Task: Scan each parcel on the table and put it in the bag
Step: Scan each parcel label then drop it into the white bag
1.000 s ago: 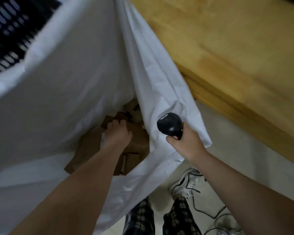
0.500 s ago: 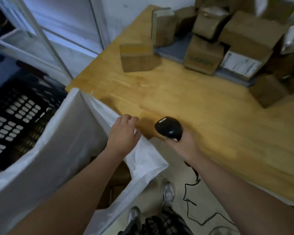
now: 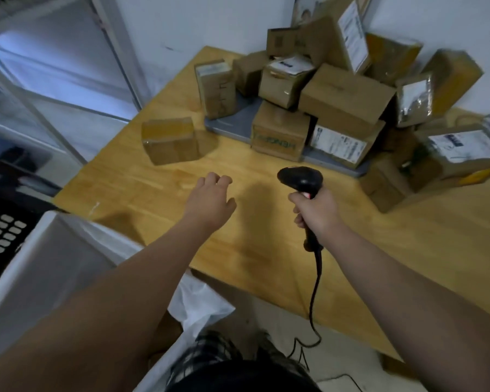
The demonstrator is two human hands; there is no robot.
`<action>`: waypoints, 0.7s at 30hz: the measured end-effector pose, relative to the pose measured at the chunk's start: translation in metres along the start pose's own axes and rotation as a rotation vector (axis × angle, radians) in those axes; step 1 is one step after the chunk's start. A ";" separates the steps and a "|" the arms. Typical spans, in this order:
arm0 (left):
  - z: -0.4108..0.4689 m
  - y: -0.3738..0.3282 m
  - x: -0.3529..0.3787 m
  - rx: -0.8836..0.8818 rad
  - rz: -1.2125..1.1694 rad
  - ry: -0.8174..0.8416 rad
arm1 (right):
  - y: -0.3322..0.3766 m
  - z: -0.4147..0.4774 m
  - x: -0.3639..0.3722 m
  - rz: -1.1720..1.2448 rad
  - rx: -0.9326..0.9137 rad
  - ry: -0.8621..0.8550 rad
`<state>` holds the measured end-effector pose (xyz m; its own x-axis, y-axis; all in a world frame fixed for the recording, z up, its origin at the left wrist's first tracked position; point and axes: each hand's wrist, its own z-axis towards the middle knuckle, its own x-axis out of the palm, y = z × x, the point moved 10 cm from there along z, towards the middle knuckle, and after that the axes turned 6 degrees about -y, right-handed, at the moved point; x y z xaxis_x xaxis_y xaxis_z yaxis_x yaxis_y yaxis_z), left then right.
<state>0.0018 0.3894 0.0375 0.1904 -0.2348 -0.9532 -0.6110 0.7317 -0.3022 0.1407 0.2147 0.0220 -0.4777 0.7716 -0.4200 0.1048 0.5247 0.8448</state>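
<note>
The left hand point(image 3: 210, 199) has come out of the white bag point(image 3: 54, 264) and now reaches over the bench point(image 3: 252, 236). Its fingers are loose and hold nothing, so I think the last box is in. A moment ago it was at the bag's edge. The right hand point(image 3: 317, 213) grips the scanner point(image 3: 300, 179). The nearest box point(image 3: 169, 140) sits alone, just ahead of the left hand.

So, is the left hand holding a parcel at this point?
No, the left hand holds nothing; it hangs over the table with its fingers loosely curled, short of the lone parcel.
</note>
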 end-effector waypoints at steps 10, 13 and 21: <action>0.124 0.072 -0.021 -0.026 0.330 0.079 | 0.072 0.061 0.086 0.085 0.032 0.098; 0.158 0.098 -0.020 -0.035 0.361 0.088 | 0.089 0.075 0.116 0.097 0.053 0.102; 0.191 0.133 -0.009 -0.038 0.440 0.083 | 0.072 0.089 0.144 0.125 0.186 0.136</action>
<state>0.0655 0.6111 0.0049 -0.1556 0.0416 -0.9869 -0.6481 0.7497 0.1337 0.1568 0.3954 -0.0073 -0.5628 0.7858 -0.2566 0.3231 0.4948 0.8067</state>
